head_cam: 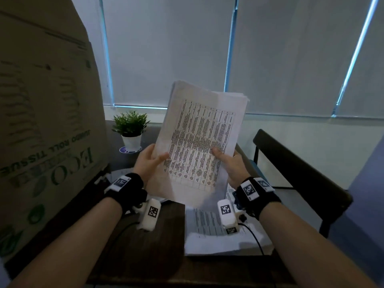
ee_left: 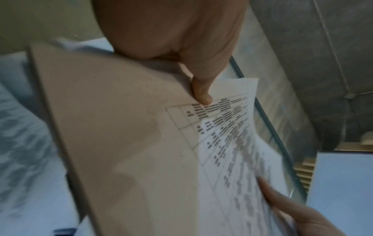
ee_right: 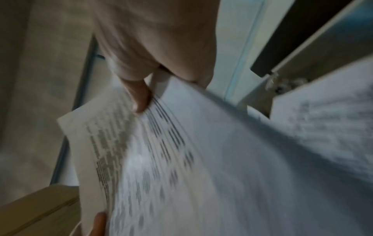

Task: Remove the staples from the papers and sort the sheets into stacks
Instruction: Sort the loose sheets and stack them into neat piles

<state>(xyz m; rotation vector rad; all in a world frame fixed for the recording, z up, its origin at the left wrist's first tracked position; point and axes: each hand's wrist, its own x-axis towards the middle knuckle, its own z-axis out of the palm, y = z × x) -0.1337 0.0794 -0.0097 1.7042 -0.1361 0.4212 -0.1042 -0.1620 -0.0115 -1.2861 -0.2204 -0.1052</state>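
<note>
Two hands hold one thick bundle of papers [head_cam: 202, 140] up in front of me, tilted back, above the dark table [head_cam: 149, 250]. My left hand [head_cam: 148, 161] grips the bundle's lower left edge, thumb pressed on the front sheet and fingers behind; the left wrist view shows that thumb [ee_left: 201, 94] touching the corner of a printed grid. My right hand [head_cam: 227, 163] grips the lower right edge the same way, thumb [ee_right: 141, 99] lying across the print. The top sheet carries a table of many ruled cells filled with dark text (too small and blurred for me to read a word).

Below my right wrist, a second stack of printed sheets [head_cam: 209, 227] lies flat on the table; its lines of type are also illegible. To my left stands a big cardboard box [head_cam: 47, 125], turned upside down, so its green lettering reads inverted: "ECO" in large letters and "JUMBO ROLL TISSUE" beside it. Beyond the bundle, a small potted plant [head_cam: 130, 129] in a white pot sits on a round blue sticker or coaster [head_cam: 124, 150] whose marking I cannot make out. A dark chair [head_cam: 299, 169] stands to my right. Black-and-white coded tags [head_cam: 153, 211] are on my wrist straps.
</note>
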